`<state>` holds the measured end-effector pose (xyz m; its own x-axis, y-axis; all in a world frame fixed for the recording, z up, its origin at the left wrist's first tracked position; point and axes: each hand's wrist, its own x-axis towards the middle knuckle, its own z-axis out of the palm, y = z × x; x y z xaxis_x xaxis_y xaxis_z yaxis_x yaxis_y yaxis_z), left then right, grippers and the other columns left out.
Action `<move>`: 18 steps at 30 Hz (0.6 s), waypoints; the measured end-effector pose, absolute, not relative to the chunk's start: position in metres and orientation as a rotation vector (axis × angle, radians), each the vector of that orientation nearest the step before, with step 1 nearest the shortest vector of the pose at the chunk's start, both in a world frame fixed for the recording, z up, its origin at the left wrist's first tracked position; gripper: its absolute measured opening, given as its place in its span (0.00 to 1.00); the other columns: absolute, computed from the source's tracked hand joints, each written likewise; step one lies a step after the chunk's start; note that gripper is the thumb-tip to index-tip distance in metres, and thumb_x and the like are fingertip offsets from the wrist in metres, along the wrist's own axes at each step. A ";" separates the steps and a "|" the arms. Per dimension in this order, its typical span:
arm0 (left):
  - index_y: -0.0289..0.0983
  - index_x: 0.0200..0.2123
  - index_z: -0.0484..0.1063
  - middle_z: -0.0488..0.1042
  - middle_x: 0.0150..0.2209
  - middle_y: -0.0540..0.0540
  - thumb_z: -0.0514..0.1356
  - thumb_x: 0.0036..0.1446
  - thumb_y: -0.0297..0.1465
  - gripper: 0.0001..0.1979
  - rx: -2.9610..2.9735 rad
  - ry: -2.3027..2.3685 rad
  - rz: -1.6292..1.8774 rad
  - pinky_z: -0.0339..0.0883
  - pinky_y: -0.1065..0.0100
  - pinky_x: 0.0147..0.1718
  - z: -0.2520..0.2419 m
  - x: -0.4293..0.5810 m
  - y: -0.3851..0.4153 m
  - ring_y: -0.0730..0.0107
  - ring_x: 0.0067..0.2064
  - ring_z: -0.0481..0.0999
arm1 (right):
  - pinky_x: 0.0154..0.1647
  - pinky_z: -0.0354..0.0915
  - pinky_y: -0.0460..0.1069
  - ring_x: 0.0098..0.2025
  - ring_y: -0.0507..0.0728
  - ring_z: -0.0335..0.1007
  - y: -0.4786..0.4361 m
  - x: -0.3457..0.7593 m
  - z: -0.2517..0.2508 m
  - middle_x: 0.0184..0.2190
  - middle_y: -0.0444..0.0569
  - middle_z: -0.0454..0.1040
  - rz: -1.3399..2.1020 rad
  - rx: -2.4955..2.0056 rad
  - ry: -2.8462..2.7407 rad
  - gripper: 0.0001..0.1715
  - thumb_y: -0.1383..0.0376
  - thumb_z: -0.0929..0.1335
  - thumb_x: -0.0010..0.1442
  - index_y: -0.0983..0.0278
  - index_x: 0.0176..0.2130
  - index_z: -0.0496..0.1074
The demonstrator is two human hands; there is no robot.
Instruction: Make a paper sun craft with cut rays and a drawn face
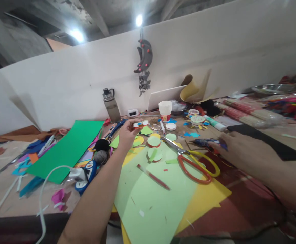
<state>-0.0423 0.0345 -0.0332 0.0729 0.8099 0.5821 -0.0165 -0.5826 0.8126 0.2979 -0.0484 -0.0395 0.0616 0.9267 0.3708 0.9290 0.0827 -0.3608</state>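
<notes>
My left hand point(128, 133) pinches a small white and red piece point(141, 124), which looks like a cut-off paper cup bottom, above the table. On the right, my right hand point(235, 145) is closed around the back end of a dark blue tool point(206, 143) that looks like a hot glue gun; motion blurs the fingers. Between the hands lie big scissors point(195, 166) with one orange and one yellow handle. Discs topped in light green point(154, 141) sit near the far edge of a light green sheet point(148, 196). A red pen point(153, 177) rests on that sheet.
Stacked paper cups point(165, 111) and a grey bottle point(111, 105) stand at the back. A green sheet point(66, 152) and a blue power strip point(86, 176) with a white cable lie left. Bundled sticks point(249, 113) and black felt point(265, 142) lie right. Yellow sheets point(206, 200) lie under the light green one.
</notes>
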 end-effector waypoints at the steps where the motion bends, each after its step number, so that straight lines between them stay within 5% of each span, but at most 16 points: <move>1: 0.38 0.38 0.73 0.77 0.44 0.42 0.69 0.45 0.36 0.16 1.689 0.799 1.578 0.70 0.60 0.46 -0.033 -0.042 0.035 0.63 0.45 0.76 | 0.31 0.57 0.53 0.29 0.61 0.66 -0.050 0.284 -0.034 0.28 0.55 0.70 -0.086 -1.722 -2.003 0.15 0.54 0.65 0.55 0.62 0.28 0.69; 7: 0.38 0.38 0.73 0.77 0.43 0.43 0.69 0.44 0.35 0.16 1.676 0.803 1.573 0.71 0.62 0.42 -0.036 -0.043 0.036 0.66 0.40 0.77 | 0.46 0.63 0.55 0.47 0.61 0.67 -0.051 0.193 -0.030 0.43 0.54 0.73 0.179 -1.021 -2.400 0.11 0.64 0.64 0.60 0.62 0.42 0.73; 11: 0.38 0.38 0.73 0.77 0.41 0.45 0.69 0.44 0.34 0.16 1.662 0.803 1.596 0.71 0.63 0.42 -0.035 -0.043 0.037 0.67 0.40 0.77 | 0.43 0.65 0.53 0.43 0.59 0.69 -0.044 0.177 -0.035 0.39 0.53 0.73 0.213 -1.047 -2.493 0.10 0.70 0.64 0.60 0.63 0.39 0.75; 18: 0.37 0.38 0.72 0.77 0.40 0.45 0.68 0.44 0.34 0.17 1.634 0.842 1.601 0.70 0.66 0.41 -0.033 -0.041 0.035 0.68 0.40 0.76 | 0.46 0.63 0.53 0.46 0.61 0.68 -0.041 0.162 -0.042 0.42 0.54 0.73 0.108 -1.062 -2.583 0.15 0.61 0.69 0.58 0.65 0.44 0.73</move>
<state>-0.0412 0.0346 -0.0335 0.0296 0.8332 0.5521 -0.0171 -0.5519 0.8338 0.1620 -0.0407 -0.0425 -0.6606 0.6945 0.2852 0.6681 0.7171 -0.1985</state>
